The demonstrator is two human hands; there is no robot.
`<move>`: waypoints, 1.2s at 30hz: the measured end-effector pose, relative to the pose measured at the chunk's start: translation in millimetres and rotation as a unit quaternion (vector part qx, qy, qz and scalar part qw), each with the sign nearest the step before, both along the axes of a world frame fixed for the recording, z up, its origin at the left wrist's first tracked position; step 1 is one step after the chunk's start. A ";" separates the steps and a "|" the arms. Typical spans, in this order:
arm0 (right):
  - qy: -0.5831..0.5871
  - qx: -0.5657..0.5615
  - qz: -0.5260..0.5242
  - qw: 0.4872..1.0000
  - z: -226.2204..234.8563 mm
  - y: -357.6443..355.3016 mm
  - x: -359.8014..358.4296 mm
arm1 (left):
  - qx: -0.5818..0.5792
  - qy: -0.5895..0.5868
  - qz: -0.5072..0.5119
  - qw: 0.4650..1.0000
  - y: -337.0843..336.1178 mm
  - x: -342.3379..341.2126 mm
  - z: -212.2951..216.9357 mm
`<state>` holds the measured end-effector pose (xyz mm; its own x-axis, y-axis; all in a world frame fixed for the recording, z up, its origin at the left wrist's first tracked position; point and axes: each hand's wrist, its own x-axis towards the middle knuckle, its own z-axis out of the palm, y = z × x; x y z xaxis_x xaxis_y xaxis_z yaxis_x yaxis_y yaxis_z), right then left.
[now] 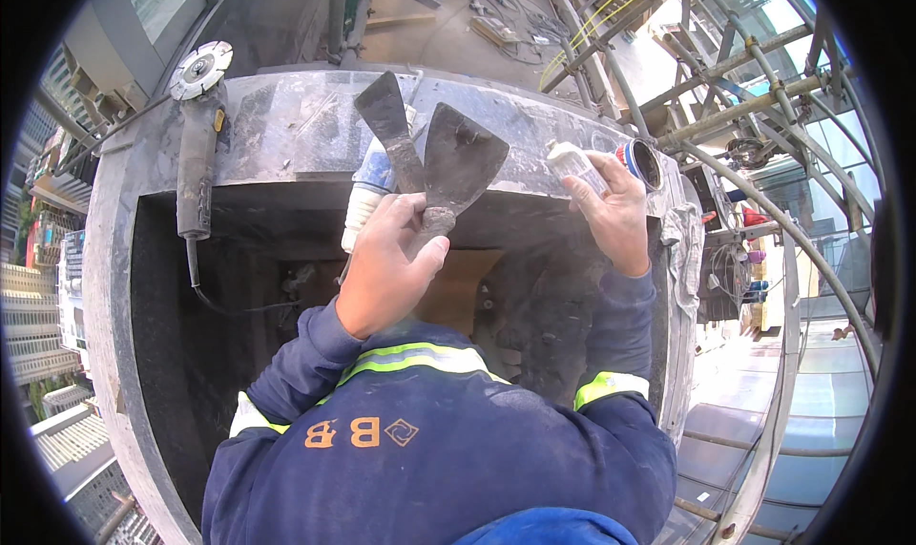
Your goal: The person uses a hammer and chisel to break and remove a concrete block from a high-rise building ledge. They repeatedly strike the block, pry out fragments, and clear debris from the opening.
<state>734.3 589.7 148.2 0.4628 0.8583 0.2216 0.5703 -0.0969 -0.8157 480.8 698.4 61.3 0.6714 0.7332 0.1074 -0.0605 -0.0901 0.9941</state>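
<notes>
My left hand point(386, 263) is closed around the handles of two putty knives, the wider blade point(468, 158) to the right and the narrower blade point(384, 108) to the left, both pointing up and away. Behind these knives a blue and white object with a ribbed end point(364, 201) lies on the ledge, partly hidden; I cannot make out its kind. My right hand point(618, 216) grips a small white tube point(570, 161) between thumb and fingers, its narrow end toward the left. Just beyond that hand, an open round tin point(643, 165) lies tilted on the ledge.
An angle grinder point(197, 154) with a segmented disc rests on the dusty ledge point(286, 115) at left, its cord hanging into the dark recess. A grey rag point(683, 254) drapes over the right side. Scaffold poles point(754, 92) stand at right; loose materials litter the far floor.
</notes>
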 end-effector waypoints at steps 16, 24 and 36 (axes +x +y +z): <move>-0.264 0.175 -0.139 0.938 -32.7 -46.7 -63.8 | -0.067 0.003 -0.167 0.984 -28.1 45.9 -16.6; -0.290 0.135 -0.080 0.944 -31.3 -43.9 -63.7 | -0.189 0.022 -0.167 0.967 -21.0 33.7 -8.0; -0.357 0.397 -0.216 0.817 19.2 -104.8 -85.6 | -0.188 -0.045 -0.144 0.970 -26.7 34.3 -8.5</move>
